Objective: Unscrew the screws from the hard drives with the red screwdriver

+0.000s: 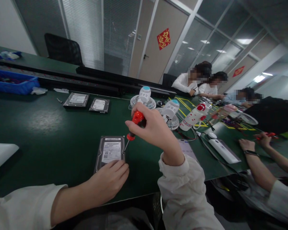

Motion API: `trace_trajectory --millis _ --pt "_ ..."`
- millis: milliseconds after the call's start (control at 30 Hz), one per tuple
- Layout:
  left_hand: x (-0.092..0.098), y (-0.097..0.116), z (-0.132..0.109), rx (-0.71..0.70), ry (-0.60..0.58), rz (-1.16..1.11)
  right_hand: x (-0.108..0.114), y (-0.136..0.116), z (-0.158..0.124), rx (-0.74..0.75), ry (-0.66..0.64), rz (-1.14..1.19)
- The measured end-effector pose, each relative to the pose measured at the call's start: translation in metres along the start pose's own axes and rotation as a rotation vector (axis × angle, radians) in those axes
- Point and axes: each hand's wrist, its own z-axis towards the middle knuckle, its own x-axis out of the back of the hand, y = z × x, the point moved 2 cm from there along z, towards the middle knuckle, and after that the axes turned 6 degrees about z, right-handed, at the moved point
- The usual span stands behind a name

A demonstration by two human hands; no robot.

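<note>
A hard drive with a white label lies flat on the green table in front of me. My left hand grips its near end, the fingers curled over the lower right corner. In my right hand is a screwdriver with a red and black handle, wrapped by the fingers. Its shaft slants down to the drive's right edge; whether the tip sits in a screw is too small to tell. Two more hard drives, one larger and one smaller, lie farther back on the left.
Two white fans, a white and red bottle and a white power strip stand or lie to the right. A blue bin is at far left. A co-worker's hands are at the right, several people beyond.
</note>
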Motion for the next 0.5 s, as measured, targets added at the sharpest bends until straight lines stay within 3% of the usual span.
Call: trace_trajectory --millis 367,500 --pt "-0.001 -0.001 0.0 -0.005 0.067 -0.014 -0.005 0.019 -0.006 0.058 0.103 0.243" --pt "0.001 -0.002 0.001 -0.008 0.126 -0.025 0.001 0.022 -0.005 0.072 0.01 0.277"
